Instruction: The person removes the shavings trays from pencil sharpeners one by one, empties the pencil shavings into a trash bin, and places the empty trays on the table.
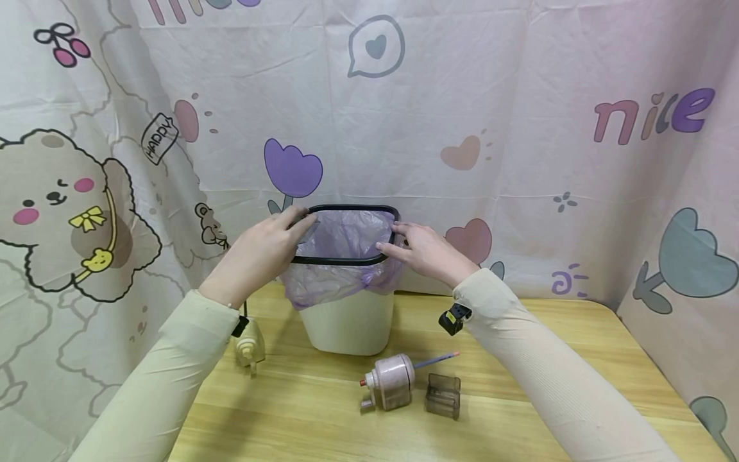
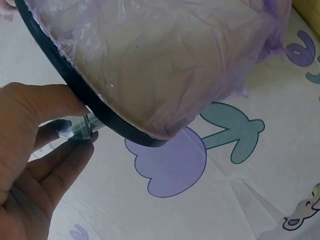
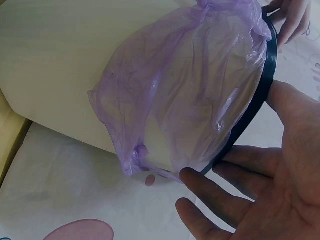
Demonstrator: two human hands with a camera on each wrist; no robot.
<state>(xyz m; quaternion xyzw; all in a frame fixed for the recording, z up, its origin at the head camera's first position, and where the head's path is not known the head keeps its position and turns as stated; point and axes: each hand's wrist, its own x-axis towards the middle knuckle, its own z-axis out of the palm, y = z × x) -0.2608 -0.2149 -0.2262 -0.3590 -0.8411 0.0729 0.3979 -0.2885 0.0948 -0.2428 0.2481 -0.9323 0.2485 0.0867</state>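
Note:
A cream trash bin (image 1: 349, 324) stands upright, with a black ring rim (image 1: 346, 261) and a purple trash bag (image 1: 346, 282) folded over its mouth. My left hand (image 1: 268, 244) is at the left side of the rim. Between its thumb and fingers it pinches a small clear plastic piece (image 2: 75, 127), partly hidden behind the fingers and rim. On the right side, my right hand (image 1: 424, 247) touches the rim with spread, fairly straight fingers. Its thumb reaches over the opening in the head view.
In front of the bin lies a pink crank pencil sharpener (image 1: 394, 383) with a pencil (image 1: 437, 360) in it. A dark translucent box (image 1: 443, 396) lies beside it. A cream corded device (image 1: 249, 343) stands at left on the wooden table (image 1: 288, 410). Printed curtains (image 1: 519, 77) hang behind.

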